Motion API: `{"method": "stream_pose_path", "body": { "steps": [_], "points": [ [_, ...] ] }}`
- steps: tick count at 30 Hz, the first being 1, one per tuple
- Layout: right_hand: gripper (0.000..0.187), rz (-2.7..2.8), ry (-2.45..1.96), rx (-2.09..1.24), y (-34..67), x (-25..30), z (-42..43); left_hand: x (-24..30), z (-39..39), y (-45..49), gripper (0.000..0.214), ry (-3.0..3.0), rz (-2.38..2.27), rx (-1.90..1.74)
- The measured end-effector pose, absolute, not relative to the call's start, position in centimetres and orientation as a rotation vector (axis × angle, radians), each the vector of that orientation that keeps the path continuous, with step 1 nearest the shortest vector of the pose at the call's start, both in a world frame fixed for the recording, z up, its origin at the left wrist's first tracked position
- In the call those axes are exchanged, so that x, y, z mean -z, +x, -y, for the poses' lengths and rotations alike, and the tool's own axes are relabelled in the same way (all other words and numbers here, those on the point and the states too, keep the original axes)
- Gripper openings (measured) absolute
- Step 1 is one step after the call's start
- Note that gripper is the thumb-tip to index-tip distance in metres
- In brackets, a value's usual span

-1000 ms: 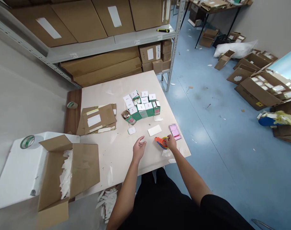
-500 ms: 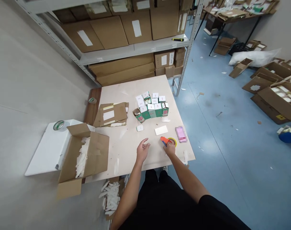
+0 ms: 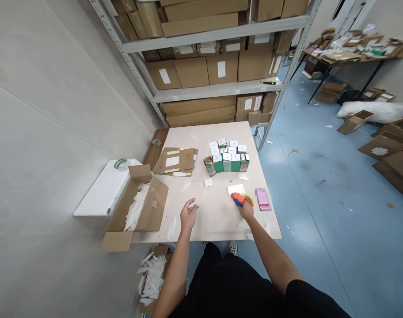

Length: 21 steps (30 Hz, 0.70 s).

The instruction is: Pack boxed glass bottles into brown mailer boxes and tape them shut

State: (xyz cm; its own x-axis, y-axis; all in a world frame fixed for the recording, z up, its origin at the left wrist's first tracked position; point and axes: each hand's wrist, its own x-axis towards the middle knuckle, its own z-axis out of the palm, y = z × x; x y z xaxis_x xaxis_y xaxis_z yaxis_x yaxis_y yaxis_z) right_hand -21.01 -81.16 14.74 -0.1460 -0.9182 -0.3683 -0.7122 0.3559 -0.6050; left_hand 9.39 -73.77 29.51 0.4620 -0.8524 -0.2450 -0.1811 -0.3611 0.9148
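Lower centre of the frame: the right hand (image 3: pixel 246 211), fingers closed in a grasp on the near end of an orange hand-held tape dispenser (image 3: pixel 238 198) loaded with a yellow roll, which sits low over the near right part of the pale square tabletop (image 3: pixel 218 216); whether it touches the surface cannot be told. To its left in the frame: the left hand (image 3: pixel 188 215), released, fingers loosely spread, holding nothing, over bare tabletop and well apart from the dispenser. Just beyond the dispenser: a blank white rectangular card (image 3: pixel 236 189), lying flat. Just right of the dispenser: a flat pink item (image 3: pixel 263 198), blurred, details unreadable. Centre of the frame: a cluster of small green-and-white cartons (image 3: pixel 230 157), standing close together in rows, with a small white label (image 3: pixel 208 182) lying on the tabletop near them, on the hands' side. Left of the cartons: a stack of flattened brown cardboard sheets (image 3: pixel 176 160). Left edge of the tabletop: an open brown cardboard box (image 3: pixel 147 207) containing white paper strips. Beside it: a white board (image 3: pixel 98 198) bearing a green-rimmed tape roll (image 3: pixel 120 163). Upper centre: grey metal shelving (image 3: pixel 218 88) stocked with brown cartons. Right half: a blue floor (image 3: pixel 321 229).
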Motion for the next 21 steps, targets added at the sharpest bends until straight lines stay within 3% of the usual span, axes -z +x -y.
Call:
{"method": "stream_pose_path", "body": {
  "steps": [9,21],
  "points": [
    [0.038,-1.283,-1.287,1.106,-19.9,-27.3,82.1,-36.0,78.1,5.8,0.05,1.593,1.096,0.915],
    [0.042,-0.968,-1.564,1.14,-21.3,-37.8,79.1,-49.2,82.3,2.4,0.038,1.191,1.756,0.924]
  ]
}}
